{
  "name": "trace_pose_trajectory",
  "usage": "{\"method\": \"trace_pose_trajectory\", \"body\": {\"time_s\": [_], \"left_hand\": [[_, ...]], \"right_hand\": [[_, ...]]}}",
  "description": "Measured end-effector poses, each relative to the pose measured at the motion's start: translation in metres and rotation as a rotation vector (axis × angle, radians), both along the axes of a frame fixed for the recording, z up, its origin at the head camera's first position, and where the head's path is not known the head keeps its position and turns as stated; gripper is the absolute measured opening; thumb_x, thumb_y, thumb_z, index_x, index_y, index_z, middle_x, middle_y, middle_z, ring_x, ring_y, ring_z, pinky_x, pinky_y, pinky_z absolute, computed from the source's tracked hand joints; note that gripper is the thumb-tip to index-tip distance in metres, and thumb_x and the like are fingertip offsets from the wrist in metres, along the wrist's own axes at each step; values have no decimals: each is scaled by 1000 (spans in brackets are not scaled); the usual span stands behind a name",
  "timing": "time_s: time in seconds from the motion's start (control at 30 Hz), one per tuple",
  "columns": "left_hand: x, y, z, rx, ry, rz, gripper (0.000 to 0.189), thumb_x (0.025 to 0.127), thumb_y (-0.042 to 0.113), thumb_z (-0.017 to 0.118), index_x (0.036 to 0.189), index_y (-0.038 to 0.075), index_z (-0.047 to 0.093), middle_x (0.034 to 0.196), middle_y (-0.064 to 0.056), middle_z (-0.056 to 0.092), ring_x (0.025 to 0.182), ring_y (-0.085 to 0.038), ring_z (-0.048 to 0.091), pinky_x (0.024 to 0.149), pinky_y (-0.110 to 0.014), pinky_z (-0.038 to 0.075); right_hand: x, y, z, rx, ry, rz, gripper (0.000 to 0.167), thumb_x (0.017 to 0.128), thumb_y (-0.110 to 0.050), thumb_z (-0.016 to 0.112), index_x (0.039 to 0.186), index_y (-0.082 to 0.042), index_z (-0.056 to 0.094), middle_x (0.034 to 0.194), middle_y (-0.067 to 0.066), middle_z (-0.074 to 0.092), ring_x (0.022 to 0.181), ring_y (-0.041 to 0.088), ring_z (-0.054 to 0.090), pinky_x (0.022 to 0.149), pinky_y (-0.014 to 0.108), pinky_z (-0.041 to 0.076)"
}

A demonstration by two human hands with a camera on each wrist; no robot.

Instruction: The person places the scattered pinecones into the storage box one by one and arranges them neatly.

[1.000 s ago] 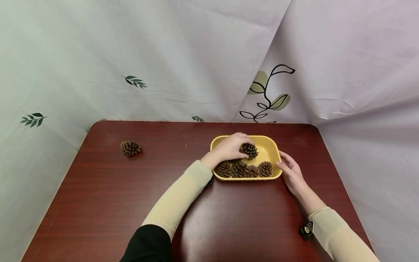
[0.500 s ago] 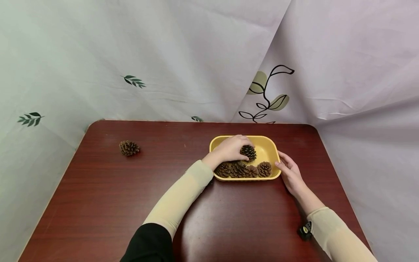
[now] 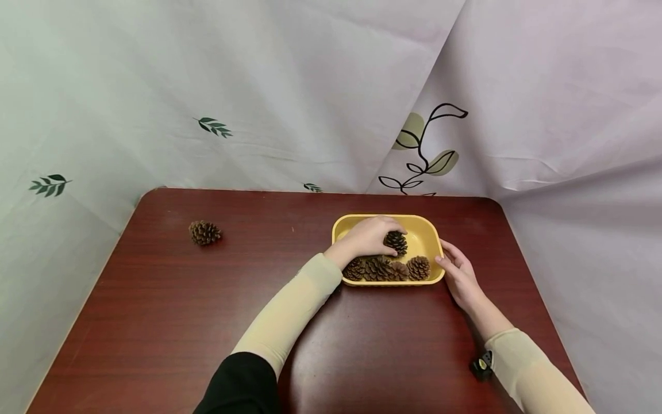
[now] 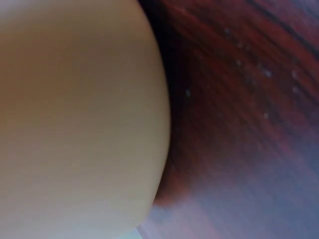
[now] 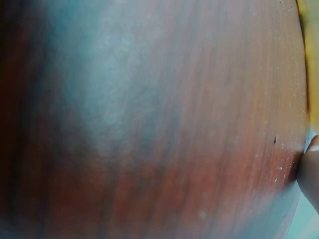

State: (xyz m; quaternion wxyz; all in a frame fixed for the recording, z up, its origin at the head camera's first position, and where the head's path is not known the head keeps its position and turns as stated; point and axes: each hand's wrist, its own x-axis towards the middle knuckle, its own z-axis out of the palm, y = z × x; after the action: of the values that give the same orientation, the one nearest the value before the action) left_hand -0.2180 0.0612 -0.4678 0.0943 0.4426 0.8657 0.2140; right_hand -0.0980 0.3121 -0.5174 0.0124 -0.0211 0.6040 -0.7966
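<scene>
In the head view, my left hand [image 3: 368,237] reaches into a yellow rectangular tray [image 3: 426,230] and holds a dark pine cone [image 3: 396,244] between thumb and fingers. Several brown pine cones [image 3: 376,268] lie in a row along the tray's near side; the left forearm and hand partly cover those at the left. At the tray's right end, my right hand [image 3: 460,275] grips the wall, thumb at the rim and fingers along the outside. The right wrist view catches only a strip of the yellow tray [image 5: 313,64] and part of a finger [image 5: 310,174].
One more pine cone [image 3: 205,232] lies on the dark red wooden table [image 3: 170,322], far left. A small black device [image 3: 482,365] sits by the right sleeve. Light curtains with leaf prints [image 3: 289,86] hang behind the table. Mostly sleeve [image 4: 75,119] fills the left wrist view.
The left hand has shifted slightly right and toward the near side of the tray with the pine cone in its fingers. The right hand stays at the tray's end.
</scene>
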Motion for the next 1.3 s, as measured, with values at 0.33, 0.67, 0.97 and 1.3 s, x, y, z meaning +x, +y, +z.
{"method": "trace_pose_trajectory", "body": {"time_s": [0.33, 0.67, 0.97, 1.3], "left_hand": [[3, -3, 1, -18, 2, 1, 51, 94, 33, 84, 140, 17, 68, 145, 0, 67, 136, -16, 62, 119, -31, 49], [4, 2, 2, -57, -29, 3, 48, 97, 38, 79, 141, 20, 68, 146, 3, 67, 137, -15, 62, 120, -31, 48], [4, 2, 3, -71, -32, -8, 44, 100, 31, 76, 141, 18, 67, 147, 1, 66, 138, -16, 61, 120, -30, 48], [2, -7, 3, -60, -26, -16, 43, 99, 31, 77, 138, 15, 69, 144, -1, 68, 138, -17, 62, 121, -31, 47]], "right_hand": [[1, 1, 0, -3, -3, -8, 42, 106, 9, 47, 140, -13, 59, 131, -9, 71, 121, 1, 65, 98, 12, 55], [0, 0, 0, -8, -7, -14, 42, 106, 9, 47, 138, -15, 61, 130, -9, 72, 119, 1, 66, 98, 13, 56], [1, -1, 2, -1, -16, -11, 42, 107, 8, 47, 135, -19, 63, 129, -11, 72, 119, 0, 66, 97, 12, 56], [2, 0, 1, 2, -13, -7, 41, 107, 7, 48, 138, -16, 62, 130, -9, 72, 119, 1, 66, 97, 13, 56]]}}
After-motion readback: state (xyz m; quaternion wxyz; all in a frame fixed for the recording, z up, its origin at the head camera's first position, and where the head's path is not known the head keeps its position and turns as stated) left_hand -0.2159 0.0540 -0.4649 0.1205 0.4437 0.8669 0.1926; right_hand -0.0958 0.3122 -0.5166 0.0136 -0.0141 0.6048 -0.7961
